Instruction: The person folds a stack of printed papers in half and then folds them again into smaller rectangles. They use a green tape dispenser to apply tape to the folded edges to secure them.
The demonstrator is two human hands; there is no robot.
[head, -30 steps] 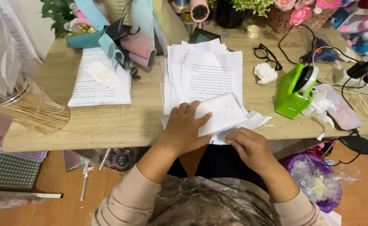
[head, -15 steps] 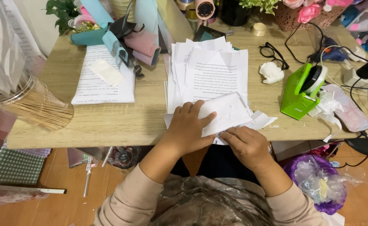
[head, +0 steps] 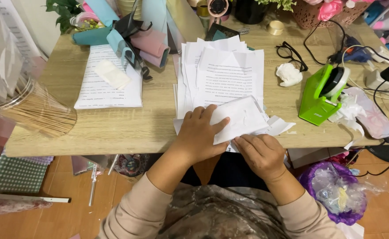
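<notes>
At lower centre of the frame, the left hand (head: 199,135) presses flat on a folded white sheet (head: 241,117) at the table edge (head: 115,146); the right hand (head: 261,152) pinches its near edge. Risk: uneven pressure may skew the crease, and the loose paper stack (head: 225,71) underneath may slide.

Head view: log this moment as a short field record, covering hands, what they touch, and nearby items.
surface: wooden table
left hand: flat, pressing on a folded white paper
right hand: at the table's front edge, fingers on the same paper's lower edge
under the paper: stack of printed sheets
right of stack: crumpled tissue, black glasses, green tape dispenser
left of stack: single printed page, rolled coloured sheets
far left: clear container of thin sticks
</notes>
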